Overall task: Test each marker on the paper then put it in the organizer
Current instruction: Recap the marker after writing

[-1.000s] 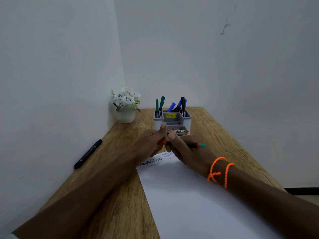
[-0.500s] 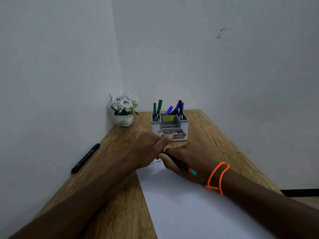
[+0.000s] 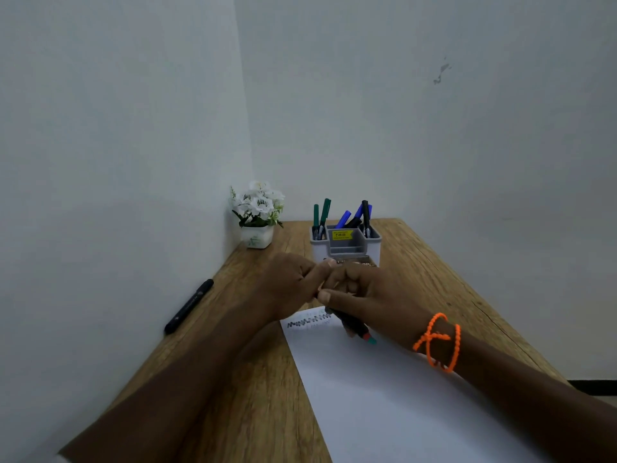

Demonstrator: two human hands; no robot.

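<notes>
Now | right hand (image 3: pixel 374 295) fingers grip marker (image 3: pixel 350 324) | left hand (image 3: pixel 287 285) curled, contents unclear | organizer (image 3: pixel 345 245) behind

The organizer (image 3: pixel 345 248) stands at the desk's (image 3: pixel 434 269) far edge with markers (image 3: pixel 344 217) upright in it. The flower pot (image 3: pixel 256 236) sits in the far left corner. A lone marker (image 3: pixel 189 306) lies along the left edge. The paper (image 3: pixel 384 396) lies near the organizer's front, toward the right.
</notes>
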